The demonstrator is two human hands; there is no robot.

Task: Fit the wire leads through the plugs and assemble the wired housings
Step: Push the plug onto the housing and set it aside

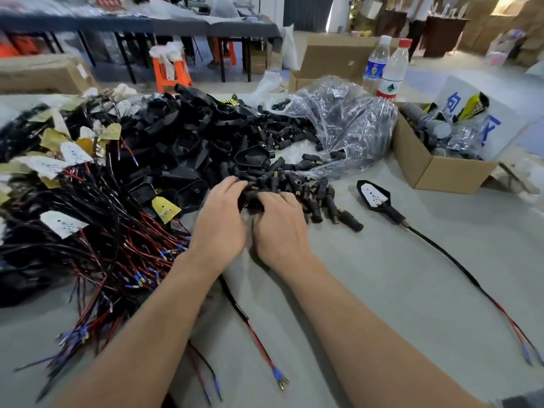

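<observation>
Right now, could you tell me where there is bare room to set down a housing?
Bare table between the right hand and the finished housing with its cable; also beyond that cable. Crowded: wire pile left, plugs ahead.

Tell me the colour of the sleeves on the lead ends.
Blue sleeves, clearest in the head view.

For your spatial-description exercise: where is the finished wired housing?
Head view, right of the right hand: the wired housing lies between the plug pile and the cardboard box.
</observation>
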